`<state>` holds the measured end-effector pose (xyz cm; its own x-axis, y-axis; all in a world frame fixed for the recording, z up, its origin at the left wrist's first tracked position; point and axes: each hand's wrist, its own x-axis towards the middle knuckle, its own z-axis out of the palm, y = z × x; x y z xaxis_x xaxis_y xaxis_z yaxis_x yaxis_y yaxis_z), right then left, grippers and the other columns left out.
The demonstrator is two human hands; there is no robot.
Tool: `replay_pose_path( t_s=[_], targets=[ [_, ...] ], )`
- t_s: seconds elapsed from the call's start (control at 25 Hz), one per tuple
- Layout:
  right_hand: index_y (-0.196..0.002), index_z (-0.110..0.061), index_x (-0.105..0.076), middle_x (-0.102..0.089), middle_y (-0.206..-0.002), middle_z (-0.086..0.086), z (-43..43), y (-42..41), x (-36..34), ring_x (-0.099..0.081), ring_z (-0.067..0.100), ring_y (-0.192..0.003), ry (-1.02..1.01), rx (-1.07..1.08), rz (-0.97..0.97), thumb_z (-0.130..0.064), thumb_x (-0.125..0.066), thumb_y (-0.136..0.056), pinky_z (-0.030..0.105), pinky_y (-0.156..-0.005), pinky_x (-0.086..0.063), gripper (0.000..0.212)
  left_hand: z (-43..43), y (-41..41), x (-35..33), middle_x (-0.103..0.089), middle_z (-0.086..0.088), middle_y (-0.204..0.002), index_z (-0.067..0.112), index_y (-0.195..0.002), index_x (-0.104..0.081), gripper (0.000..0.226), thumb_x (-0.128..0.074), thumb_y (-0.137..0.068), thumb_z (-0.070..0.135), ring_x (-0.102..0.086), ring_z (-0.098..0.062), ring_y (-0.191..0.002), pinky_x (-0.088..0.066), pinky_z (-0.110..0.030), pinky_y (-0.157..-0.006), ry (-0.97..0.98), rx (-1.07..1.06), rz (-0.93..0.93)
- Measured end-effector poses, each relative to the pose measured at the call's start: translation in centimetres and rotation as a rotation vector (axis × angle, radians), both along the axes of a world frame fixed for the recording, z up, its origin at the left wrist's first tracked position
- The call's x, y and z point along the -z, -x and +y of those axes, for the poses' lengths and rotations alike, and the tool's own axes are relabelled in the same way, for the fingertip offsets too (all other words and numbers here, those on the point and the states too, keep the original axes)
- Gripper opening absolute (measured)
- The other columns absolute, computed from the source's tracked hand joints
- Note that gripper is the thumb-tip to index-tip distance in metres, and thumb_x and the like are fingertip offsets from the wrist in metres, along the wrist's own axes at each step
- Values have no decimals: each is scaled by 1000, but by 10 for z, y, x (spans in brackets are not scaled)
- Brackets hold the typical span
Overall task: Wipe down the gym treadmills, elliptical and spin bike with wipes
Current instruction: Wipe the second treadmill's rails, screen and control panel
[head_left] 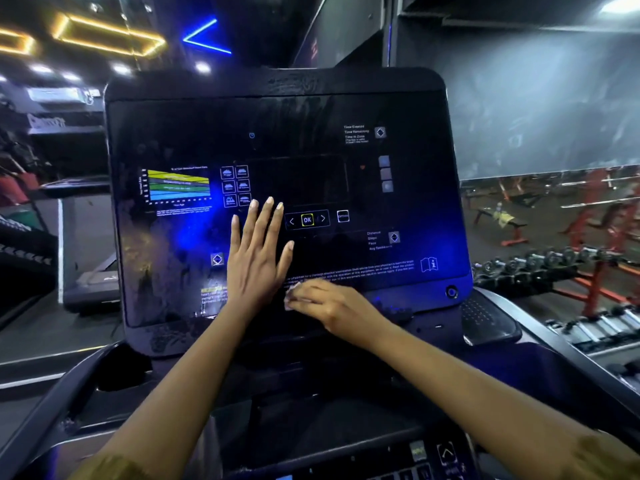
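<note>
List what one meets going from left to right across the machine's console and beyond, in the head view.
Coloured chart → left hand, flat on the console → OK button → OPTION button → book icon → dumbbell rack. The right hand with its wipe overlaps the buttons, so it is left out.

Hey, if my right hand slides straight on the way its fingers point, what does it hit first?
Probably your left hand, near the wrist: the right hand, holding a wipe on the console, points left at it.
</note>
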<state>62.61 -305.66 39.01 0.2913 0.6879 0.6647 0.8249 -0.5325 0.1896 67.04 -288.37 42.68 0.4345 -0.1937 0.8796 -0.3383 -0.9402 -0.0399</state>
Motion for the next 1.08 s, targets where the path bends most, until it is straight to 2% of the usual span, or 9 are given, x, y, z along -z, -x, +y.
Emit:
replay_pose_path(
  t_s=[0.12, 0.28, 0.44, 0.6, 0.68, 0.76, 0.84, 1.0, 1.08],
  targets=[
    [-117, -8, -64, -63, -119, 5, -25, -4, 9, -57, 20, -108, 12, 15, 8, -2, -42, -90, 30, -80, -54, 35, 0, -4, 5, -28, -7, -155, 11, -148, -31, 60, -34, -95, 40, -20, -25, -144, -7, -43, -118, -52, -57, -19],
    [-117, -7, -64, -63, -120, 2, -78, 2, 20, -57, 18, -108, -35, 118, 23, 3, -49, -84, 29, -84, -53, 38, 0, -4, 5, -26, -7, -156, 10, -148, -31, 60, -33, -96, 40, -19, -26, -145, -9, -45, -118, -73, -83, -24],
    [-112, -5, -67, -66, -113, 4, -129, 5, 17, -58, 16, -105, -194, 238, -38, 7, -62, -79, 27, -93, -48, 36, -1, -3, 6, -24, -7, -157, 10, -149, -29, 61, -30, -97, 42, -16, -25, -146, -7, -44, -119, -69, -97, -11],
    [-112, -2, -67, -68, -106, 9, -86, -18, -50, -58, 17, -101, -404, 254, -216, 6, -50, -84, 21, -95, -45, 33, -2, -3, 7, -21, -5, -158, 12, -150, -27, 61, -29, -97, 43, -14, -24, -147, -8, -45, -119, -68, -111, -1],
    [-113, -3, -66, -68, -108, 9, -51, -46, -93, -61, 20, -101, -432, 240, -254, 9, -51, -82, 23, -91, -48, 37, -3, -2, 7, -20, -5, -158, 12, -150, -26, 62, -29, -97, 43, -13, -23, -147, -8, -45, -119, -75, -121, 3],
    [-113, -5, -66, -67, -111, 9, -26, -70, -120, -62, 23, -105, -404, 270, -232, 7, -50, -82, 31, -84, -54, 37, -3, -2, 7, -20, -5, -158, 12, -150, -26, 61, -29, -97, 43, -13, -23, -147, -9, -45, -119, -83, -130, 2],
    [-113, -4, -66, -66, -114, 10, -17, -79, -122, -61, 25, -108, -373, 300, -214, 0, -42, -85, 36, -78, -57, 37, -3, -2, 6, -21, -5, -158, 12, -150, -27, 61, -29, -97, 43, -14, -23, -147, -10, -46, -119, -84, -134, -6],
    [-118, -1, -62, -63, -121, 11, -26, -56, -63, -60, 25, -111, -165, 227, -289, 7, -45, -84, 30, -77, -57, 39, -2, -3, 6, -21, -5, -158, 12, -149, -28, 61, -31, -97, 43, -14, -23, -146, -11, -46, -119, -75, -118, -24],
    [-120, 0, -61, -61, -124, 11, -37, -37, -27, -58, 24, -114, -71, 171, -273, 3, -49, -88, 29, -84, -54, 34, -2, -3, 8, -21, -5, -158, 12, -149, -29, 61, -31, -97, 43, -14, -23, -146, -11, -46, -119, -74, -113, -24]
  ],
)
